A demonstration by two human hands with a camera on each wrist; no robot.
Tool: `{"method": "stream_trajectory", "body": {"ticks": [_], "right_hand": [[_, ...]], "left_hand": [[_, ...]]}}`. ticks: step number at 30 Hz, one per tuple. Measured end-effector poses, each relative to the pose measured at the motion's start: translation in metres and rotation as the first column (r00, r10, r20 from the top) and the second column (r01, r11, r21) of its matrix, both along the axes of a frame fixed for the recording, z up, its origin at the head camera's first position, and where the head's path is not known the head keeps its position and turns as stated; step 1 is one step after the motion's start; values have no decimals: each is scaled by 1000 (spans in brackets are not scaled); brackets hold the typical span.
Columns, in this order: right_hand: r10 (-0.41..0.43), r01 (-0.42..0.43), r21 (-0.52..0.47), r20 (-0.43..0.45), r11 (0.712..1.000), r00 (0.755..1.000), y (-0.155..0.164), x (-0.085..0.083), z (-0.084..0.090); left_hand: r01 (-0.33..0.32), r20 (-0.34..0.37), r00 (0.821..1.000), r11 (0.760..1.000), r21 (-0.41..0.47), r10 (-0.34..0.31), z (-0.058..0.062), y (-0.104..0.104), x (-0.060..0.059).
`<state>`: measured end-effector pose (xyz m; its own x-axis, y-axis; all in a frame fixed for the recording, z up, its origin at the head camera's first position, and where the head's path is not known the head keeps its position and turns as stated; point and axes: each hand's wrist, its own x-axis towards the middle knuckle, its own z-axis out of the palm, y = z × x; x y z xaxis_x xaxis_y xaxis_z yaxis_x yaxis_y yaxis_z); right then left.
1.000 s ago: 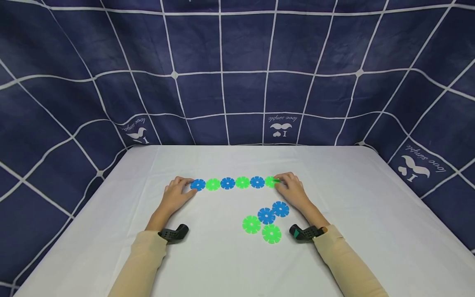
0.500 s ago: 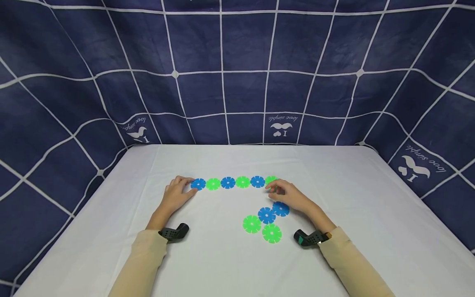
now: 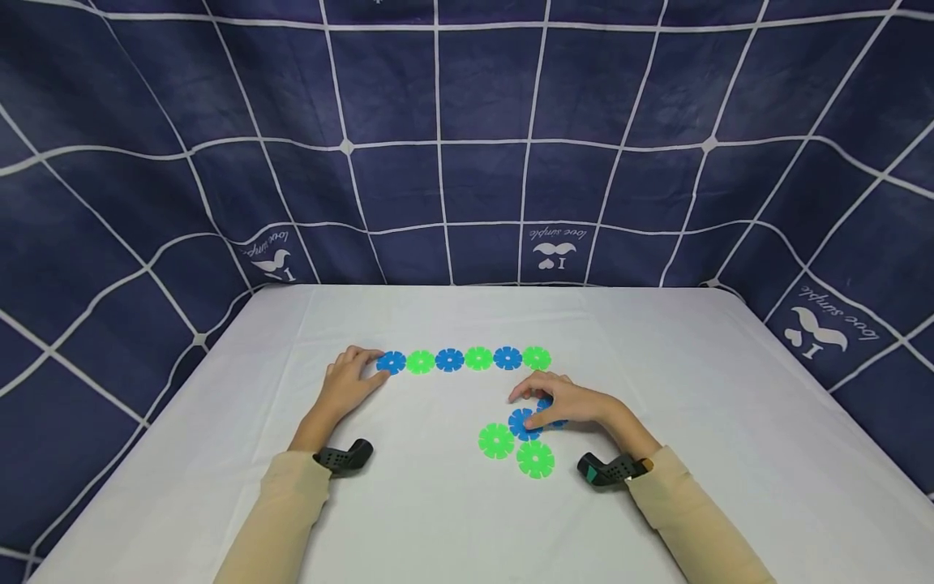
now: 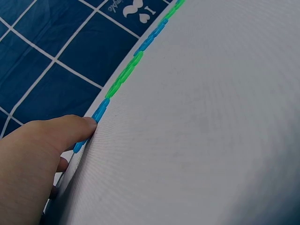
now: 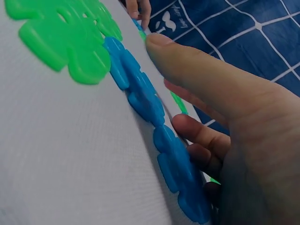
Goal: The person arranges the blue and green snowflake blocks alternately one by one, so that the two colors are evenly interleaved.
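Observation:
Six-notched-looking plastic interlocking discs form a row across the table, blue and green in turn. At its left end my left hand [image 3: 348,381] holds the edge of a blue disc [image 3: 392,362] between thumb and fingers; the left wrist view shows the thumb [image 4: 79,127] against it. A green disc [image 3: 537,358] ends the row on the right. My right hand [image 3: 572,401] hovers over the loose discs, fingers spread and bent, nothing between them. Under its thumb is one blue disc [image 3: 522,422]; another blue disc [image 5: 182,176] is partly hidden by the hand.
Two loose green discs, a left one [image 3: 496,440] and a nearer one [image 3: 536,460], lie beside the blue pair. A white cloth covers the table [image 3: 409,503]. Behind it hangs a dark blue curtain [image 3: 481,186] with white grid lines.
My right hand has let go of the green disc at the row's right end and come nearer, over the loose blue discs. The left hand has stayed at the left-end blue disc.

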<state>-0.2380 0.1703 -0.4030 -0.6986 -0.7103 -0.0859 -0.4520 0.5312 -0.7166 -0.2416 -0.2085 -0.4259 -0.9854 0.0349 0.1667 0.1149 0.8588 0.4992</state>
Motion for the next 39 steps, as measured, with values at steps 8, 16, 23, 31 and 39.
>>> {"method": "stream_trajectory", "body": {"ticks": [8,16,23,31,39], "right_hand": [[22,-22,43,-17,999,1000,0,0,-3],[7,-6,22,-20,1000,1000,-2,1,-4],[9,-9,-13,7,1000,1000,-4,0,-2],[51,-41,-93,113,995,992,-5,-1,4],[61,-36,-131,188,991,980,-4,-2,7]], "left_hand": [[0,-4,1000,1000,-2,0,-1,0,0],[2,3,1000,1000,-12,-2,1,0,2],[-1,3,1000,1000,-15,1,2,1,2],[-1,2,1000,1000,-17,1,4,1,0],[-1,3,1000,1000,-12,1,1,0,0]]}}
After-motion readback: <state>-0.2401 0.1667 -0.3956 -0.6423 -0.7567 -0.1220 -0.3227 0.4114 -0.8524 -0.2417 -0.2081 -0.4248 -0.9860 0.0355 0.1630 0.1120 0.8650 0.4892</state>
